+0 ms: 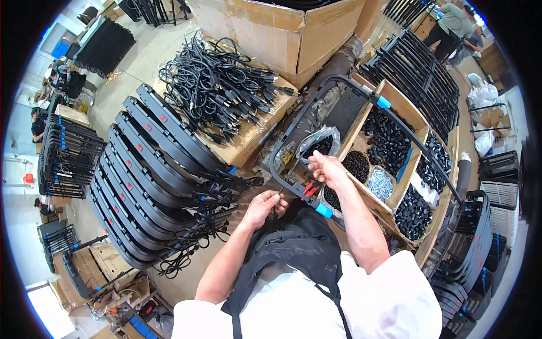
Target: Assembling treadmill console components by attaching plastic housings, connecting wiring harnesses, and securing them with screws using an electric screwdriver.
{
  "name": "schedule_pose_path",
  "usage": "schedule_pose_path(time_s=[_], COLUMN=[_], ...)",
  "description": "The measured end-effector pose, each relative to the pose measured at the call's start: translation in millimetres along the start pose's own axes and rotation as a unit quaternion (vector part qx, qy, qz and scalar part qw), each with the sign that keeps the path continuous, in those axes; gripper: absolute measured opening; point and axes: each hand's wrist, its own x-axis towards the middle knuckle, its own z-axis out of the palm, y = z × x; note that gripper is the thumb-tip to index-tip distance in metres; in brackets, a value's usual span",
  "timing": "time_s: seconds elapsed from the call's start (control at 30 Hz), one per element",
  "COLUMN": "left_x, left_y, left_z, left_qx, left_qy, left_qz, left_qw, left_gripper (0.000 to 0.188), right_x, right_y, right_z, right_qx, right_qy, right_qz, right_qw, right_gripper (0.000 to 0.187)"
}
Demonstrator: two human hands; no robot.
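My left hand (264, 208) is closed in a pinch by the near left corner of a black tubular frame (275, 161). A thin dark piece shows at its fingertips, too small to name. My right hand (328, 169) hovers over the frame, fingers partly curled and apart, with nothing visible in them. Blue bands (323, 211) ring the frame's tubes, which reach over the parts box. Between my hands and just below lies a red-handled tool (310, 189). Beyond my right fingers sits a clear plastic bag (333, 138) of small black parts.
A wooden compartment box (415, 110) at right holds black caps (389, 138), silver screws (380, 185) and dark screws (356, 165). Black cables (220, 85) pile on a carton to the left, beside stacked black panels (127, 186). A large carton (271, 34) stands ahead. Other people are farther off.
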Motion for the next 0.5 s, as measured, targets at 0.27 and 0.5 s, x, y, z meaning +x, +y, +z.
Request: schedule_pose_path(time_s=[0.27,0.5], left_x=[0.1,0.2], left_y=[-0.3,4.8], left_z=[-3.7,5.3], left_qx=[0.002,0.028], left_qy=[0.034,0.073], left_qz=[0.003,-0.001], left_qw=[0.999,0.997], left_gripper=[0.02,0.021], right_x=[-1.6,64.6], right_y=[-41.9,-14.3], right_z=[-17.4,-13.0], right_qx=[-0.47,-0.673], right_qy=[0.217,0.086], right_qz=[-0.261,-0.333], right_qw=[0.815,0.654], right_gripper=[0.024,0.021])
